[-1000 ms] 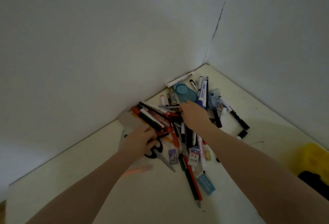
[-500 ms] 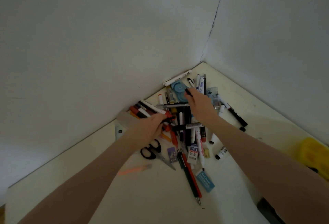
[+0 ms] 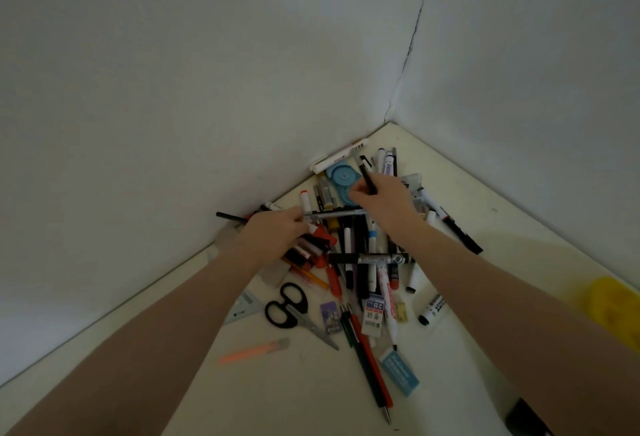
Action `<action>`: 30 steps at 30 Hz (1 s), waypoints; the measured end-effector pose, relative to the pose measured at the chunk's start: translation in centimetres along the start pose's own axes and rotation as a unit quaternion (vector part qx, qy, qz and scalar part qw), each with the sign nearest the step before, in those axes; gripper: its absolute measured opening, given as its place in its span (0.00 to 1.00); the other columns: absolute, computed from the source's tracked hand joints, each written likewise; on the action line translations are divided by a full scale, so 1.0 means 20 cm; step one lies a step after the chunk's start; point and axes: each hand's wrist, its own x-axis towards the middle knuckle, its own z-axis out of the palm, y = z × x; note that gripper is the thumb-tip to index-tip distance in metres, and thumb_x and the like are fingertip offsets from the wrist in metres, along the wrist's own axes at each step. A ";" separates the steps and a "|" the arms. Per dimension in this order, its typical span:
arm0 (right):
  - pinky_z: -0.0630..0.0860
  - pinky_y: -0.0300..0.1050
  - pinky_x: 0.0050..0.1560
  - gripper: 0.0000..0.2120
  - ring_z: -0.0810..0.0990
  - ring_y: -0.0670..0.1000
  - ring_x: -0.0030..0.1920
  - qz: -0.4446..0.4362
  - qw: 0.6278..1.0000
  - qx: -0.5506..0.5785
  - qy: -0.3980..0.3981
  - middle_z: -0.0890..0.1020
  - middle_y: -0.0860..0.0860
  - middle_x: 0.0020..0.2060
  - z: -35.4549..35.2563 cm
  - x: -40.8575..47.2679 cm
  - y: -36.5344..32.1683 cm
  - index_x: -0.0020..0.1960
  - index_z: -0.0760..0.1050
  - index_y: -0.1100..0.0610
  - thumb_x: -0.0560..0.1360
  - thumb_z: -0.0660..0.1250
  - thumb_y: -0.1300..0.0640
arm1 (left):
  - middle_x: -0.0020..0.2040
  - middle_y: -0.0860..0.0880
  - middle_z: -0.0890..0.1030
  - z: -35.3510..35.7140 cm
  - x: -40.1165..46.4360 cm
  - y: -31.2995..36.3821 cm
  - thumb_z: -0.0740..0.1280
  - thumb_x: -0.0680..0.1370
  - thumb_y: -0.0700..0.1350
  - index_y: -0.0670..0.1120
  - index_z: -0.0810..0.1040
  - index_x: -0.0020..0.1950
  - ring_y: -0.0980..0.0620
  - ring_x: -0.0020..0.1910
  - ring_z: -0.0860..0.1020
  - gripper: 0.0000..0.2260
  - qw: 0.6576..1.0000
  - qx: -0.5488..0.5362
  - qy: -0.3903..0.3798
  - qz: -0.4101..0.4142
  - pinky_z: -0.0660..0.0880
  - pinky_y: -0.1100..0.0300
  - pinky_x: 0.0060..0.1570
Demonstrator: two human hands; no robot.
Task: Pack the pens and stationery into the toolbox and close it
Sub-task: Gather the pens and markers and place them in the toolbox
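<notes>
Pens (image 3: 356, 255) lie heaped at twelve o'clock. My left hand (image 3: 273, 238) gathers a bundle, my right hand (image 3: 384, 198) pinches one black pen (image 3: 366, 176), for carrying to the toolbox (image 3: 613, 311) at three o'clock.

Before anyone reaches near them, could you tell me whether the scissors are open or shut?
Shut: the scissors lie flat on the table, their blades together as a single point and the two black loops side by side.
</notes>
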 end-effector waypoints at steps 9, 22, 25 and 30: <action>0.68 0.44 0.44 0.13 0.77 0.56 0.49 -0.067 0.933 -0.331 -0.123 0.80 0.59 0.50 0.13 0.14 -0.04 0.53 0.77 0.64 0.80 0.56 0.59 | 0.62 0.49 0.70 0.05 0.03 -0.07 0.61 0.78 0.50 0.53 0.74 0.64 0.45 0.56 0.74 0.15 0.997 -0.033 -0.039 0.061 0.70 0.56 0.50; 0.73 0.46 0.54 0.13 0.75 0.58 0.59 -0.032 0.895 -0.398 -0.199 0.77 0.60 0.58 0.11 0.20 0.04 0.60 0.72 0.63 0.77 0.59 0.64 | 0.40 0.46 0.82 -0.02 -0.05 -0.06 0.75 0.65 0.36 0.43 0.81 0.46 0.47 0.28 0.80 0.11 0.987 -0.117 0.101 0.046 0.70 0.61 0.16; 0.73 0.47 0.56 0.12 0.75 0.57 0.59 -0.040 0.874 -0.435 -0.215 0.76 0.60 0.59 0.14 0.19 0.03 0.60 0.72 0.63 0.77 0.60 0.64 | 0.36 0.49 0.81 -0.04 -0.09 -0.06 0.75 0.65 0.37 0.45 0.80 0.46 0.50 0.27 0.79 0.11 0.984 -0.094 0.146 0.051 0.68 0.64 0.15; 0.73 0.49 0.57 0.13 0.74 0.58 0.59 -0.044 0.885 -0.425 -0.183 0.71 0.59 0.61 0.17 0.16 0.05 0.61 0.71 0.61 0.78 0.58 0.65 | 0.30 0.47 0.79 -0.09 -0.18 -0.06 0.76 0.66 0.41 0.43 0.79 0.42 0.49 0.28 0.78 0.09 0.978 -0.090 0.183 -0.039 0.67 0.64 0.17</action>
